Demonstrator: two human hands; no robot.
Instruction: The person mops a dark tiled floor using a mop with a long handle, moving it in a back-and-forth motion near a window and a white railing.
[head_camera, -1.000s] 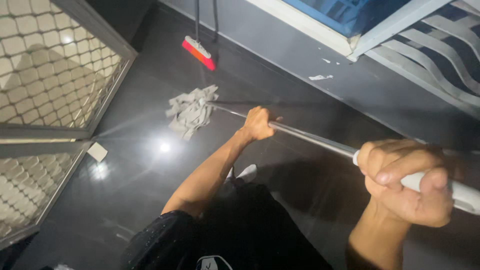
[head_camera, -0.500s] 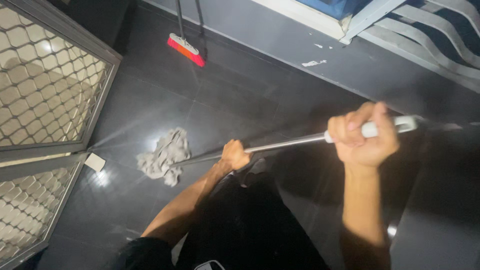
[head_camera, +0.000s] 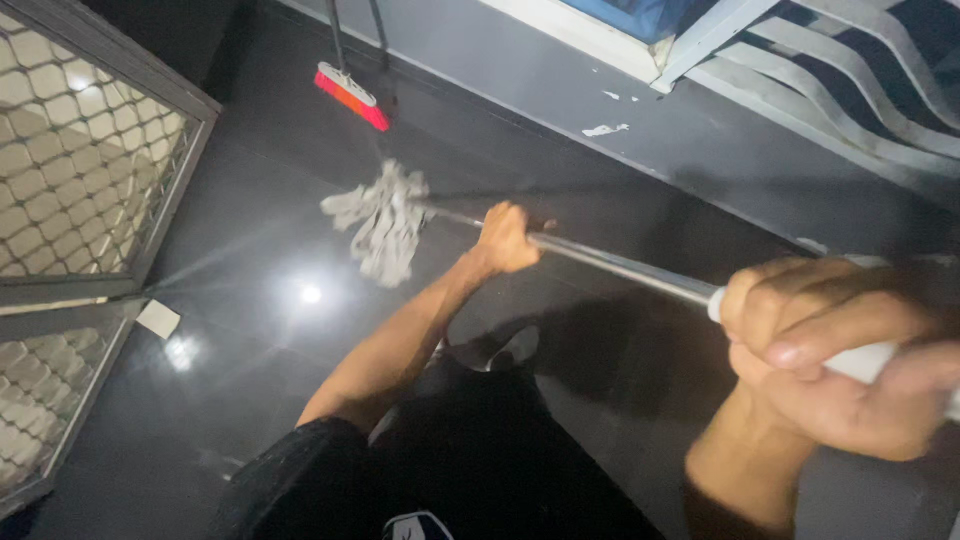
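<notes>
Far left: metal mesh gate (head_camera: 80, 170) with grey frame, small pale square piece (head_camera: 158, 318) lying on the floor just beside its lower corner. Dark glossy tile floor (head_camera: 250, 330), wet-looking, bright light spot reflected near the middle-left. Top left-centre: red broom head (head_camera: 352, 97) resting on the floor against the grey wall base (head_camera: 560, 90), its handle running up out of frame.

Mop head (head_camera: 385, 220), grey cloth strips, spread flat on the floor below the broom, well apart from it. Metal mop pole (head_camera: 620, 268) runs from the mop head diagonally down to the right. Left hand (head_camera: 508, 237) is wrapped around the pole close to the mop head, fingers closed tight on it, arm stretched out. One light shoe (head_camera: 515, 347) shows below the arm, dark clothing under it.

Right hand (head_camera: 835, 360), close to the camera and motion-blurred, is fisted around the white grip end (head_camera: 870, 362) of the pole, thumb over the top. Upper right: white window frame (head_camera: 690, 45) and curved grey bars (head_camera: 850, 90).
</notes>
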